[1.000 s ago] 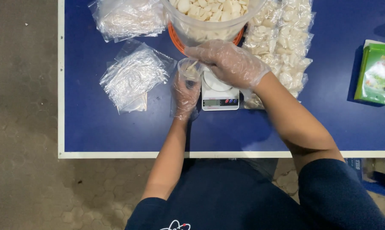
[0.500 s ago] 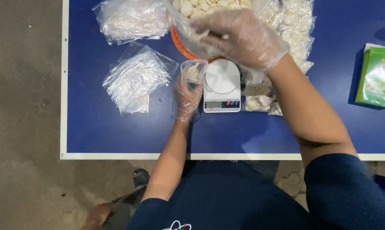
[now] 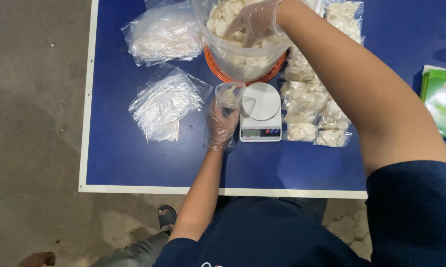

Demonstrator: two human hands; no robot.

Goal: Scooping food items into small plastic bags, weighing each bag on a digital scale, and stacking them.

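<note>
Holding a small bag [image 3: 229, 94] open with my left hand [image 3: 222, 123] beside the scale [image 3: 260, 111], my right hand [image 3: 255, 22] grabs crackers [image 3: 223, 20] for filling it.

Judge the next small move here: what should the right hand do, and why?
Probably grasp a few pale pieces and carry them to the small bag. The right hand is inside the big clear bag of pieces, while the left hand holds the small bag open beside the scale.
</note>
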